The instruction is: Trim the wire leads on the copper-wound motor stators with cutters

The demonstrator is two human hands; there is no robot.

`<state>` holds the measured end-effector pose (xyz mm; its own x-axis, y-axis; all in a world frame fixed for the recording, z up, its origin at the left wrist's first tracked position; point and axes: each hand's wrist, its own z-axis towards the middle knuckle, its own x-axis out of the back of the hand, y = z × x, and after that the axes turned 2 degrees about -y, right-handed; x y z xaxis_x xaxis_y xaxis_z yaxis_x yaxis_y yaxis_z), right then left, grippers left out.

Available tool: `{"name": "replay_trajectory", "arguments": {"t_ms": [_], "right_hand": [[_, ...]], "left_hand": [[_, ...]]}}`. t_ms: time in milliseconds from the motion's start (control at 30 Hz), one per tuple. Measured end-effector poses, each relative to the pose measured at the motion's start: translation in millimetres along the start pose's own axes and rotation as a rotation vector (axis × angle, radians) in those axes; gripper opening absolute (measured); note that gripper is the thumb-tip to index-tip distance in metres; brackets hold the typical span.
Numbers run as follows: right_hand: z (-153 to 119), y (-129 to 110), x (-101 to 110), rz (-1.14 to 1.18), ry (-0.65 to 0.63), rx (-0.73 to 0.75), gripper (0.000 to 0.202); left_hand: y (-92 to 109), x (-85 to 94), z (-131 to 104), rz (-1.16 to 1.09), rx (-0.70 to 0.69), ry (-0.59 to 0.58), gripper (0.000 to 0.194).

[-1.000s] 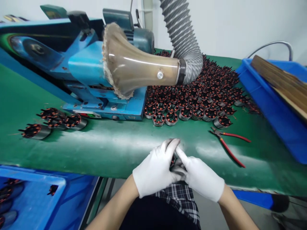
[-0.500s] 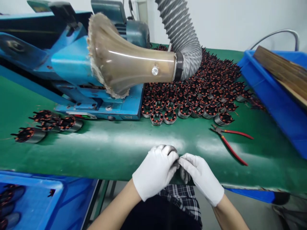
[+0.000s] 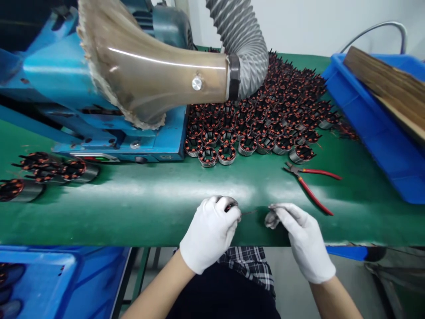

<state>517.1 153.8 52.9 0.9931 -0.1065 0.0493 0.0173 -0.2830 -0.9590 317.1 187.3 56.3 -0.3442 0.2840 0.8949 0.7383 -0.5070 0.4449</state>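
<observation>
My left hand (image 3: 210, 232), in a white glove, is wrapped round a copper-wound motor core (image 3: 229, 206), of which only a small part shows between the fingers. A thin wire (image 3: 249, 212) sticks out from it to the right. To the right of it my right hand (image 3: 303, 239), also gloved, has its fingertips pressed together; whatever they hold is too small to make out. Both hands are over the front edge of the green table (image 3: 133, 212). Pliers with red handles (image 3: 314, 192) lie spread beyond my right hand.
A blue machine (image 3: 152, 148) with a clear hood (image 3: 159, 75) and grey hose (image 3: 249, 53) stands back left. Many wound cores (image 3: 227, 153) cover the middle back; several sit at left. Blue bins (image 3: 372, 128) are at right and lower left.
My right hand has moved right, away from my left hand, and a gap with a thin wire now shows between them. The whole view has shifted slightly.
</observation>
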Motion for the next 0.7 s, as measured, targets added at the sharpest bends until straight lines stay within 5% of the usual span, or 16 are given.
{"name": "replay_trajectory", "arguments": {"t_ms": [167, 333, 500, 600, 700], "right_hand": [[-4.8, 2.0, -21.3, -0.183, 0.109, 0.293, 0.016], [3.7, -0.7, -29.3, -0.836, -0.203, 0.687, 0.021], [16.2, -6.2, -35.2, -1.165, -0.306, 0.962, 0.03], [20.1, -3.5, -36.4, -1.132, -0.296, 0.975, 0.031], [21.3, 4.8, -37.4, -1.044, -0.247, 0.868, 0.025]], "left_hand": [[2.1, 3.4, 0.4, 0.003, 0.005, 0.005, 0.015], [2.2, 4.7, 1.1, -0.039, 0.016, -0.01, 0.015], [0.8, 6.7, -0.3, -0.108, 0.005, -0.016, 0.016], [-4.0, 10.6, -5.0, -0.257, 0.023, 0.015, 0.027], [-14.8, 9.8, -10.5, -0.325, 0.134, 0.062, 0.069]]}}
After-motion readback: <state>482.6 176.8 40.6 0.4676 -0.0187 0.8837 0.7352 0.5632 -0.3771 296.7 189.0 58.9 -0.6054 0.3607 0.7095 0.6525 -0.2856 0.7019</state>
